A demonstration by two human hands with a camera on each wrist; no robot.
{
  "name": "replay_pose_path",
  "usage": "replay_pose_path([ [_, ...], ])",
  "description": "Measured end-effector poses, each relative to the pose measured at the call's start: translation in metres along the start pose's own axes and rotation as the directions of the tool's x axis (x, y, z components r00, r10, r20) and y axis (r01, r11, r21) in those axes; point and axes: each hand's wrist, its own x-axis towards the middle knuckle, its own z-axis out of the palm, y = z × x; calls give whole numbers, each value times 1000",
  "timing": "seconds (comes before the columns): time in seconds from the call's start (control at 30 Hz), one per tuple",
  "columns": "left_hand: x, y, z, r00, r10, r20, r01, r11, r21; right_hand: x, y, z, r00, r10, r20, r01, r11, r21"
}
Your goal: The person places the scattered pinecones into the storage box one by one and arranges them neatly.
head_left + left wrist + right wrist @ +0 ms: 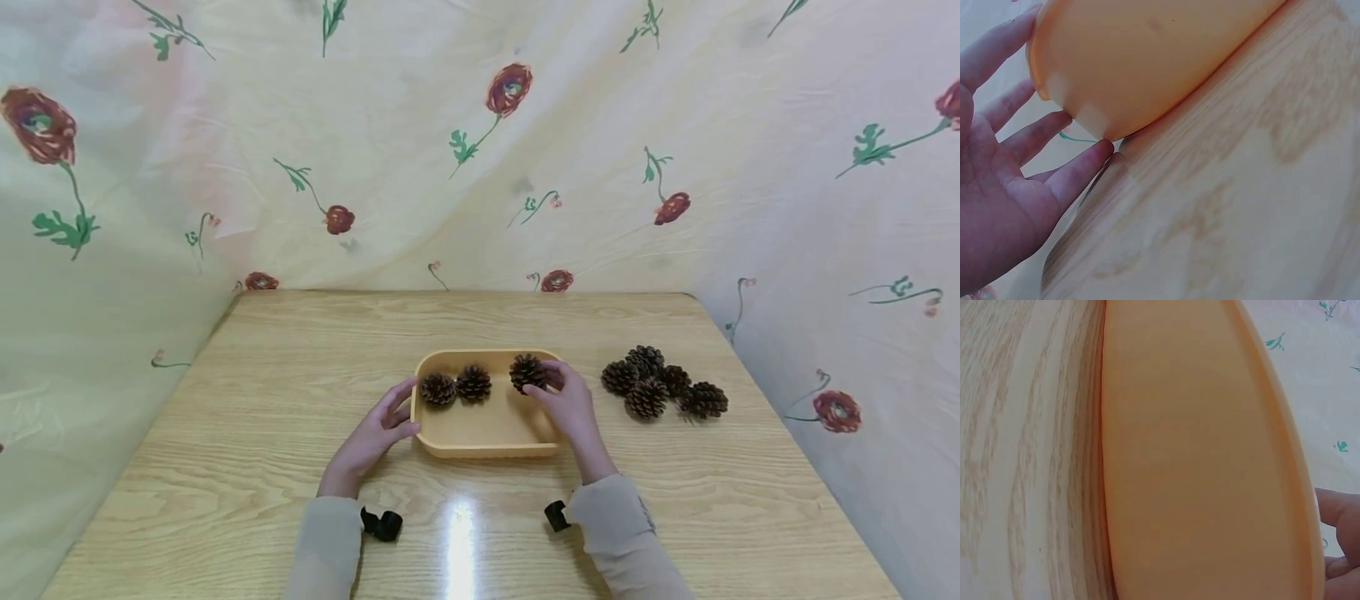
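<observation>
My right hand [572, 402] pinches a round brown woody pinecone [527, 372]; my spread left hand [381, 429] apparently steadies the oblong orange plastic tray [483, 427] beneath that pinch.

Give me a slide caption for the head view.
Left hand touching an orange tray, right hand gripping one pinecone near its opposite end.

Brown pinecones [474, 383]; two in orange tray [480, 423]
</observation>
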Motion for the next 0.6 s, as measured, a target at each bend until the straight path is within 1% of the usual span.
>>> replay_pose_path([
  [0.23, 0, 1, 1, 1000, 0, -1, 0, 1000, -5, 4, 2, 8, 999, 33, 0, -33, 999, -1],
  [0.47, 0, 0, 0, 1000, -3, -2, 3, 1000, 9, 6, 1, 18, 997, 72, 17, -73, 994, 86],
  [0.6, 0, 1, 0, 1000, -2, -1, 2, 1000, -1, 8, 0, 22, 998, 53, 23, -55, 995, 89],
])
